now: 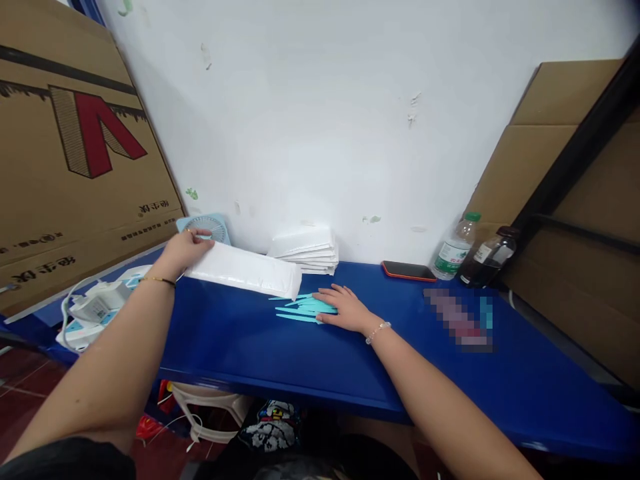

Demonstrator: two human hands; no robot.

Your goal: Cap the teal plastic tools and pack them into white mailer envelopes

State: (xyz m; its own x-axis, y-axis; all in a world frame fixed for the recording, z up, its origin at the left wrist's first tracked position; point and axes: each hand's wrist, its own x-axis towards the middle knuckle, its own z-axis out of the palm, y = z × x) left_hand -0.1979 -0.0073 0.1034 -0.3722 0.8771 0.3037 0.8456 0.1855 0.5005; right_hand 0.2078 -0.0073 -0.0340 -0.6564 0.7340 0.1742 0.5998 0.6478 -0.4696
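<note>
My left hand (186, 250) grips the left end of a long white padded piece (245, 272) and holds it just above the blue table (240, 347). My right hand (344, 308) lies flat, fingers spread, on a small heap of light blue strips (300, 309) in the middle of the table. The white piece's right end hangs over the strips. Behind them a stack of white folded pieces (306, 249) rests against the wall.
A small blue fan (210, 227) stands at the back left beside a white charger and cable (95, 308). A phone (407, 271) and two bottles (455, 248) (487, 259) sit at the back right. Cardboard boxes (65, 153) flank both sides.
</note>
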